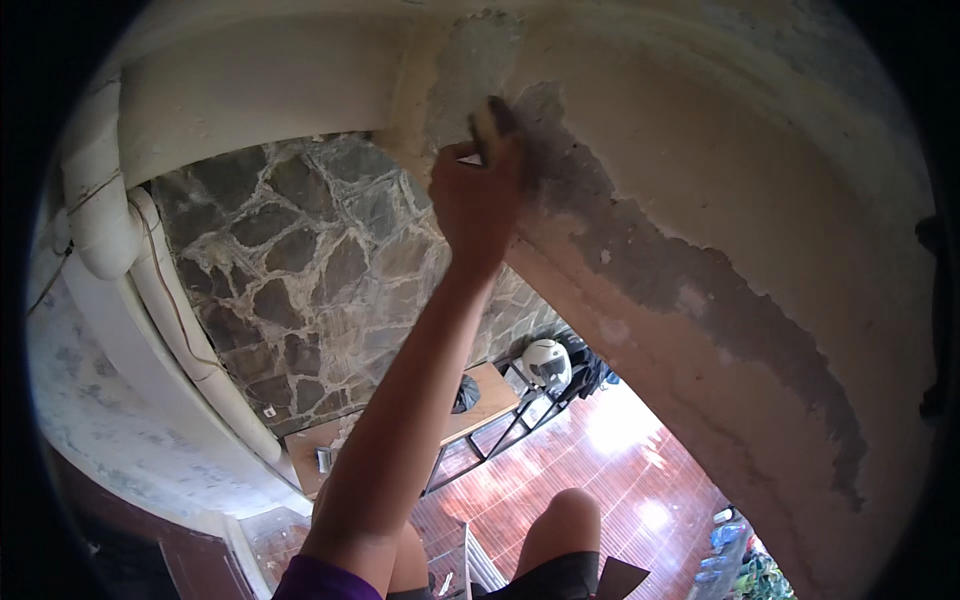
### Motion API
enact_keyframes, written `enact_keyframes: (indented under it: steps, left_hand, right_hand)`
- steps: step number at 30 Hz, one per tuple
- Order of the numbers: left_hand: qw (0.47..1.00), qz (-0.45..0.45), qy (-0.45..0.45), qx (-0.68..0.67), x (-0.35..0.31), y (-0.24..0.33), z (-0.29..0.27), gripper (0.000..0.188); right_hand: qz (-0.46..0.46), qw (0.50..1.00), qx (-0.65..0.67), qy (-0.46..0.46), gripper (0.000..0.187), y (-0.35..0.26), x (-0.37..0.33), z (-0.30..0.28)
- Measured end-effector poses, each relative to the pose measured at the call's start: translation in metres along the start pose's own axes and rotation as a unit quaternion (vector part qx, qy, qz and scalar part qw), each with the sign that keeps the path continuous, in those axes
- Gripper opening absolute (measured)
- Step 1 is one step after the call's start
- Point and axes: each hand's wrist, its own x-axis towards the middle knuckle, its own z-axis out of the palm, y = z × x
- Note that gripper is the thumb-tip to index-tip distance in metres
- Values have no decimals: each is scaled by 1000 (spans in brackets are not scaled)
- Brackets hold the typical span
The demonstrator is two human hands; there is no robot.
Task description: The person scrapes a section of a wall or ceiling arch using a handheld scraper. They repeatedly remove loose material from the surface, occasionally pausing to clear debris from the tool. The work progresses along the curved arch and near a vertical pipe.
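My left hand (482,195) is raised against the beam, at the end of a bare forearm that comes from a purple sleeve. Its fingers are closed around a small yellowish, dark-edged piece (485,130), smeared by motion, so its exact kind cannot be told. The piece is at the painted beam surface (690,160), between a pale grey patch (478,60) and a darker grey, rough-edged strip (660,260). That strip runs down the beam to the right. My right hand is out of view.
Behind the arm is a stone wall (300,260), with white pipes (105,220) on the left. Below are a wooden-topped bench (490,397), a white helmet (546,364), a red tiled floor (600,460) and my knees. A dark flat piece (622,577) shows at the lower edge.
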Motion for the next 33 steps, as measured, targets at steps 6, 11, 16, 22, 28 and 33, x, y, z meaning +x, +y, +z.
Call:
enact_keyframes:
  steps: [6,11,16,22,28,33]
  left_hand:
    - [1000,23,-6,-20,-9,1,8,57]
    - [996,-29,2,-89,1,2,4,58]
    - [996,80,-14,-44,11,3,7,55]
    - [998,43,0,-45,20,8,7,59]
    - [969,241,-38,-49,13,15,12,48]
    - [996,77,13,-44,17,9,8,50]
  right_hand:
    - [38,999,27,11,60,2,8,4]
    - [-23,999,38,10,60,1,11,10]
    - [12,999,44,18,61,-9,-1,12]
    - [30,998,47,11,61,-14,-5,11]
    - [0,998,63,5,61,-13,-5,11]
    - [15,998,40,35,61,-17,-9,13]
